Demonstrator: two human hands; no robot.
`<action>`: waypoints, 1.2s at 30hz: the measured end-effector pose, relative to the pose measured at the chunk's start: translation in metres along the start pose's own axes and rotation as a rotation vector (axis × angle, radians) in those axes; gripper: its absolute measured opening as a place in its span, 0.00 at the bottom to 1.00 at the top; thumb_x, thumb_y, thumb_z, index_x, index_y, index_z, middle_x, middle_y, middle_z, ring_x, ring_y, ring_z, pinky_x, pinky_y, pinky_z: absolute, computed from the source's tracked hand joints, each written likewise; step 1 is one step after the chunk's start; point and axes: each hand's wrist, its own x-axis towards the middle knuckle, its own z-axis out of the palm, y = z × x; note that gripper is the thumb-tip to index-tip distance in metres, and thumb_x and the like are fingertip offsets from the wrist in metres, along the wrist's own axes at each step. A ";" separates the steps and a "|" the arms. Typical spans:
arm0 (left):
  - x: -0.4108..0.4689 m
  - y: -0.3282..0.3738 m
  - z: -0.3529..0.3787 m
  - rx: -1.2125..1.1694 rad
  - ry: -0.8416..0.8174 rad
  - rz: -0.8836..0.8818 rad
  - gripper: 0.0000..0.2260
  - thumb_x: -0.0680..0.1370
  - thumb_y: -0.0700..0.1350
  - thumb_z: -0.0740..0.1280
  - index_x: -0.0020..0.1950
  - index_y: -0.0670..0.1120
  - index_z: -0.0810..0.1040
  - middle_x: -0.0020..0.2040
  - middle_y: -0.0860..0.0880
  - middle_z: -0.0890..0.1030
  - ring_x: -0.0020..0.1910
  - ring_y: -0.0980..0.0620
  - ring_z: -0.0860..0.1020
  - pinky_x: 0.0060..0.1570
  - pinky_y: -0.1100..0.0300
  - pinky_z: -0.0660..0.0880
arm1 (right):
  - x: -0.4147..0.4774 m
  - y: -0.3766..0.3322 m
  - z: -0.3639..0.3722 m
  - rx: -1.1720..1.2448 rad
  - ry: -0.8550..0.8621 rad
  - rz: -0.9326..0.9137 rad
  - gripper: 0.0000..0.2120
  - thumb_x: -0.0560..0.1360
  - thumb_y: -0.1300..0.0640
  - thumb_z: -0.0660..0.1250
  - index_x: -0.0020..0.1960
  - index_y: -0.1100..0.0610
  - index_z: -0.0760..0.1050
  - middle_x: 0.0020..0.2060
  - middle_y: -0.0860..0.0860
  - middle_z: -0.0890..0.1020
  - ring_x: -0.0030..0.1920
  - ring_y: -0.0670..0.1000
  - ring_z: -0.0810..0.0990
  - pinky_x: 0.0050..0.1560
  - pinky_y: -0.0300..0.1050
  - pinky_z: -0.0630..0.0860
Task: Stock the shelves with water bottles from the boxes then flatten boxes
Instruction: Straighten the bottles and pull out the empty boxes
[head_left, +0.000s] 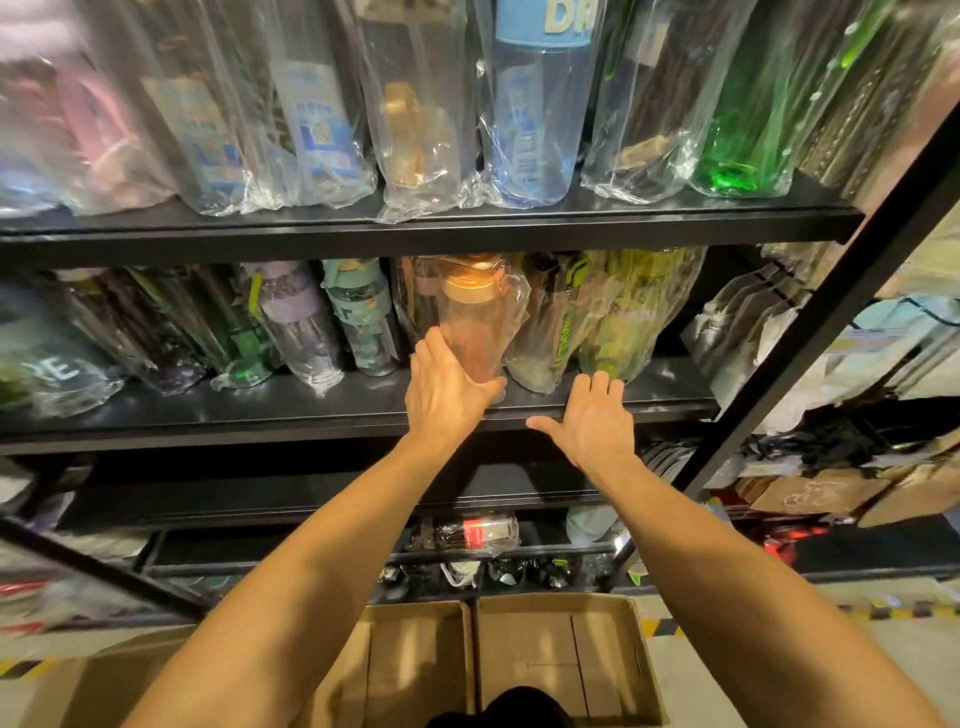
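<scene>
An orange-capped water bottle (475, 322) in a clear plastic sleeve stands on the middle black shelf (260, 415), in a row of wrapped bottles. My left hand (444, 387) grips its base, fingers along its left side and thumb across the front. My right hand (592, 421) lies flat with straight fingers on the shelf's front edge, just right of the bottle, holding nothing. Below me stands an open cardboard box (524, 660) with a centre divider; no bottles show inside it.
The upper shelf (467, 223) carries several wrapped bottles, blue, green and clear. A wrapped bottle (467, 531) lies on a lower shelf. A black diagonal brace (810, 332) runs along the rack's right side. Bags and cardboard pile up at the right.
</scene>
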 end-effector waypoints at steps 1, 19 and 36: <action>-0.001 -0.001 0.002 -0.011 -0.014 -0.019 0.41 0.67 0.59 0.81 0.71 0.48 0.63 0.66 0.48 0.72 0.67 0.45 0.72 0.58 0.42 0.78 | 0.000 0.000 0.001 -0.006 0.014 -0.004 0.44 0.68 0.22 0.66 0.60 0.62 0.72 0.56 0.57 0.74 0.59 0.59 0.73 0.44 0.50 0.79; 0.032 0.008 0.005 -0.028 -0.119 -0.108 0.26 0.76 0.55 0.77 0.62 0.39 0.71 0.61 0.42 0.74 0.53 0.45 0.76 0.50 0.54 0.71 | 0.000 0.001 -0.004 0.010 -0.029 -0.017 0.44 0.70 0.21 0.63 0.62 0.61 0.70 0.57 0.57 0.73 0.59 0.58 0.72 0.48 0.49 0.78; -0.015 -0.013 -0.035 0.487 -0.220 0.079 0.20 0.80 0.51 0.70 0.68 0.43 0.72 0.63 0.42 0.73 0.61 0.41 0.74 0.53 0.47 0.74 | -0.004 -0.001 -0.008 0.034 -0.064 -0.046 0.40 0.74 0.26 0.65 0.60 0.64 0.70 0.57 0.60 0.74 0.58 0.61 0.72 0.61 0.55 0.72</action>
